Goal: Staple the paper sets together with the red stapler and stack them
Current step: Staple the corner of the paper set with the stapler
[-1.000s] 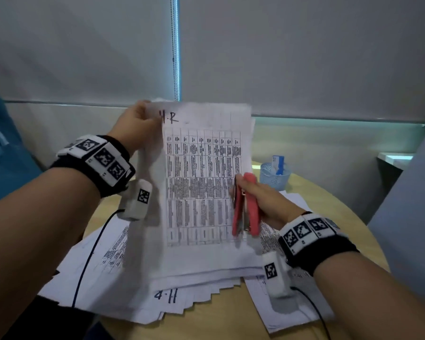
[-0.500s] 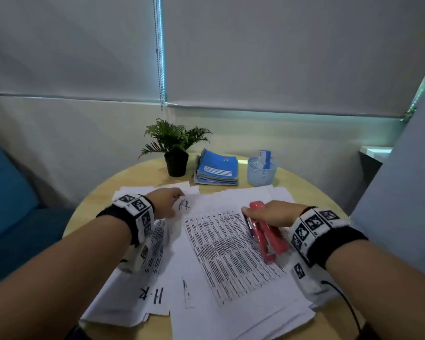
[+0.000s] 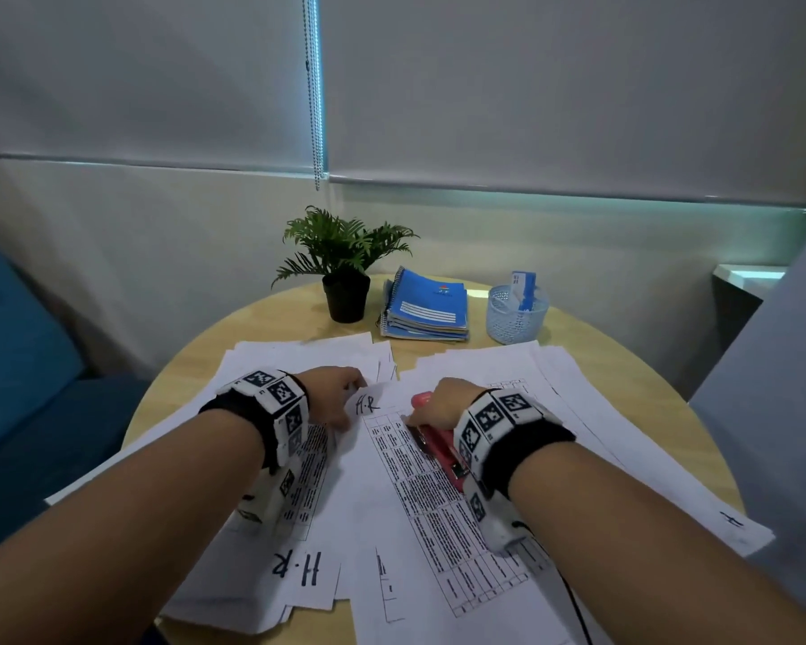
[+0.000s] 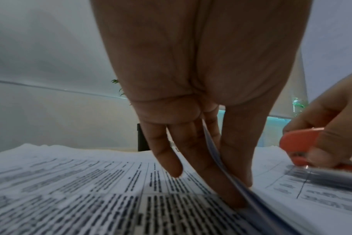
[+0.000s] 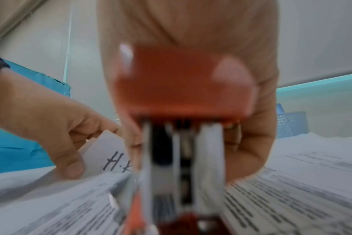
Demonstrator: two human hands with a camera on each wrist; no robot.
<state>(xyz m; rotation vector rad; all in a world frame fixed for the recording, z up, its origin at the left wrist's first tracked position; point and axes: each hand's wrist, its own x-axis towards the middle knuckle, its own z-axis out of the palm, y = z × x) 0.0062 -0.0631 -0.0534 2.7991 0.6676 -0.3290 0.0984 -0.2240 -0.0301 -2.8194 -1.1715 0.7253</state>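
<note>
A printed paper set (image 3: pixel 438 514) marked "H.R" lies flat on the loose sheets on the round table (image 3: pixel 661 439). My left hand (image 3: pixel 345 405) pinches its top-left corner, with the paper edge (image 4: pixel 215 155) between thumb and fingers. My right hand (image 3: pixel 433 405) grips the red stapler (image 3: pixel 440 451) and holds it on the set just right of that corner. In the right wrist view the stapler (image 5: pixel 181 85) fills the middle, blurred, with the marked corner (image 5: pixel 113 157) and my left hand (image 5: pixel 56 132) beside it. Whether the stapler's mouth is around the sheets is not visible.
More paper piles spread left (image 3: pixel 294 579) and right (image 3: pixel 592 412) of the set. At the table's back stand a potted plant (image 3: pixel 345 272), stacked blue notebooks (image 3: pixel 426 309) and a mesh cup (image 3: pixel 517 316). A blue seat (image 3: pixel 24 374) is at left.
The paper set, held upright a second ago, now lies flat on the table. My right hand has carried the stapler up to the set's top-left corner, close to my left hand.
</note>
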